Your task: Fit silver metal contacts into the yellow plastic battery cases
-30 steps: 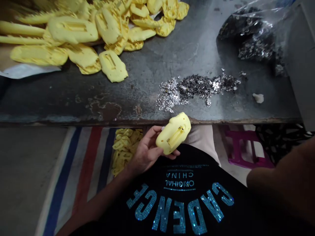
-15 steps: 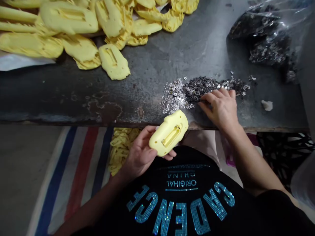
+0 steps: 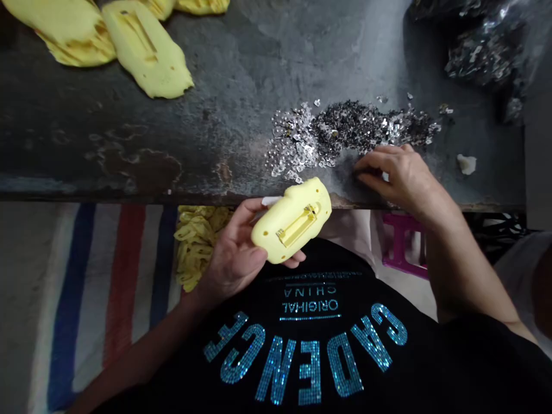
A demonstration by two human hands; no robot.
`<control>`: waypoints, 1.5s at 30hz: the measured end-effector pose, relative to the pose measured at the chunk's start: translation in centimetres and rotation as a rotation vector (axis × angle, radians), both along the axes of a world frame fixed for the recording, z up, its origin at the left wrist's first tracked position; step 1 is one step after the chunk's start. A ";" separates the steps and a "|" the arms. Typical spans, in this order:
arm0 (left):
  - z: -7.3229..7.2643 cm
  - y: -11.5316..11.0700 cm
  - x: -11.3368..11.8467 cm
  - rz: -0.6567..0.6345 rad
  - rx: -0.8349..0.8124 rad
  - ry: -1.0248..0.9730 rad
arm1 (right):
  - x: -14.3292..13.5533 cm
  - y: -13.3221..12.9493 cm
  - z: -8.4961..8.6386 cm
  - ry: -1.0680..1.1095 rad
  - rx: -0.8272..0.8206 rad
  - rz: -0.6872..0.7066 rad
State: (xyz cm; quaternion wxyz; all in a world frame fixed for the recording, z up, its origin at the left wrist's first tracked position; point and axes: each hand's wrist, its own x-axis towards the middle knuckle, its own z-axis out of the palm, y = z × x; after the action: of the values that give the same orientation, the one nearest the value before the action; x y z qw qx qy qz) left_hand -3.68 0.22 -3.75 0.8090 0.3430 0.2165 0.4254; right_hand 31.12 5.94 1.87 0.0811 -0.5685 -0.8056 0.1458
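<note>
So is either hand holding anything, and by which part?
The left hand holds the yellow plastic shell by its lower-left end and underside. Whether the right hand pinches anything can't be told.

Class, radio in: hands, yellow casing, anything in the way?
Left hand holding yellow casing, slot showing. Right hand beside metal pieces, grip unclear. White lump off right, not blocking.

Worktop: dark grey metal [image 3: 259, 63], scuffed, with a brown worn patch [image 3: 150, 169] near its front edge
Floor, left: dull grey [image 3: 19, 276], beside the sheet
Sheet: striped blue, white and red [image 3: 123, 276], spread below the worktop
Stool: purple [image 3: 399, 247], partly hidden under the front edge, pale floor [image 3: 414, 293] by it
Right side: plain grey upright surface [image 3: 539, 144]
Light: cool, a soft sheen across the worktop's upper right
</note>
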 end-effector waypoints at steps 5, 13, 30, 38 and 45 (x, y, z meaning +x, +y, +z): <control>0.2 -0.2 0.3 -0.013 -0.024 0.023 | -1.1 -3.4 -1.7 0.038 0.233 -0.245; 0.4 -0.3 1.3 0.019 -0.041 0.031 | -3.0 -4.4 -4.4 0.080 0.306 -0.258; 2.3 -0.9 2.8 -0.085 -0.160 -0.022 | -5.4 -6.9 2.5 0.401 0.167 0.108; 2.5 -1.1 2.8 -0.096 -0.177 0.003 | -6.0 -7.3 4.0 0.231 0.170 0.164; 2.7 -0.9 3.1 -0.069 -0.188 -0.003 | -6.6 -7.4 4.3 0.135 0.207 0.201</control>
State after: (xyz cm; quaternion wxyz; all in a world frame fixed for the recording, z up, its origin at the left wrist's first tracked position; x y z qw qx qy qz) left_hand -0.55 -0.68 -1.01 0.8521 0.2724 0.2422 0.3755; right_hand 24.48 -1.50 6.18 0.1781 -0.4627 -0.8618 0.1074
